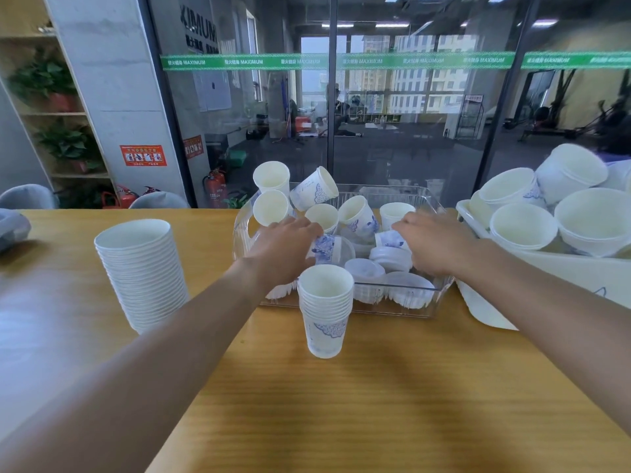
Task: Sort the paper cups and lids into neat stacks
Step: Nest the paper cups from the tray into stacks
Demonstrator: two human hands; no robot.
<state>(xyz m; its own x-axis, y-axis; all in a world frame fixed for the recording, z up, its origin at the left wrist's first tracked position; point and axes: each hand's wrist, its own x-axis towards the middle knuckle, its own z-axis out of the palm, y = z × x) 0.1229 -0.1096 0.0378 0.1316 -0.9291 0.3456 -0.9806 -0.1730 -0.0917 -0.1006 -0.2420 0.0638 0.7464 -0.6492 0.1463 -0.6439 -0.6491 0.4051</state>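
Observation:
A clear plastic bin [403,307] on the wooden table holds several loose white paper cups with blue print and translucent lids [391,257]. My left hand [285,249] reaches into the bin and grips a blue-printed cup [324,248] lying on its side. My right hand [435,244] is also in the bin, its fingers curled round another printed cup [389,240]. In front of the bin stands a short stack of printed cups [325,312]. A tall stack of plain white bowls [141,271] stands to the left.
A white tub [532,268] at the right is heaped with large white paper bowls [596,225]. A glass wall runs behind the table. Grey chair backs [27,197] show past the table's far left edge.

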